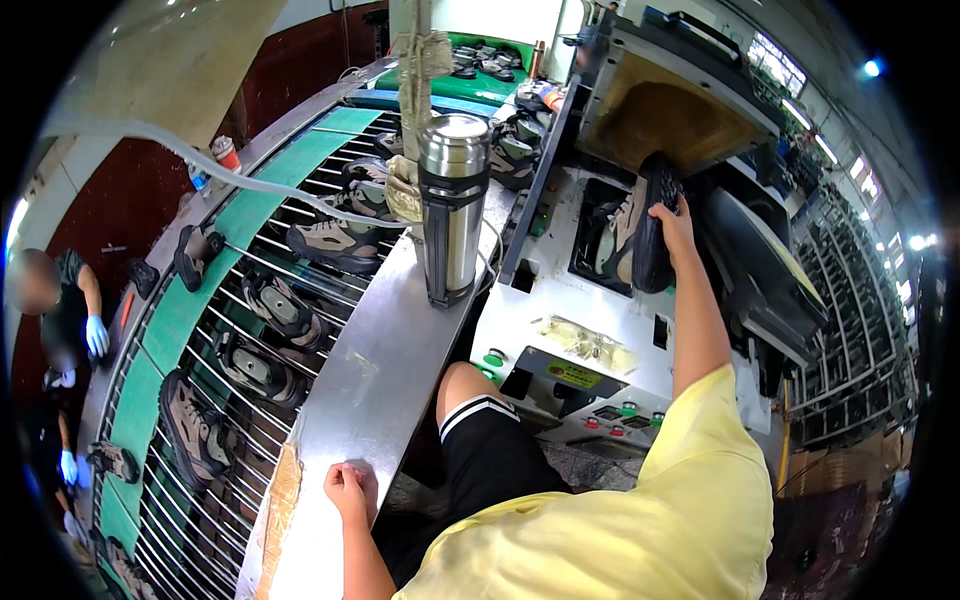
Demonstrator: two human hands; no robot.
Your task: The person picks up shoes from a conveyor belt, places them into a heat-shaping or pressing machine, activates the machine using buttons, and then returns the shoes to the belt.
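Note:
A shoe (655,222) with a black sole and beige-grey upper is gripped in my right hand (677,228), tilted up on its side over the machine's open bay. Another shoe (607,245), beige and dark, sits in that bay beside it, partly covered by the held one. My left hand (347,488) is curled closed by the edge of the metal ledge (365,385), with nothing visible in it. The white press machine (520,325) has its padded lid (640,105) raised above the shoes.
A steel flask (456,215) in a black holder stands on the ledge. Left of it, a roller conveyor (245,330) with a green strip carries several shoes (195,430). Coloured buttons (610,420) line the machine's front. Gloved co-workers (85,310) stand beyond the conveyor; a rack (850,330) is at right.

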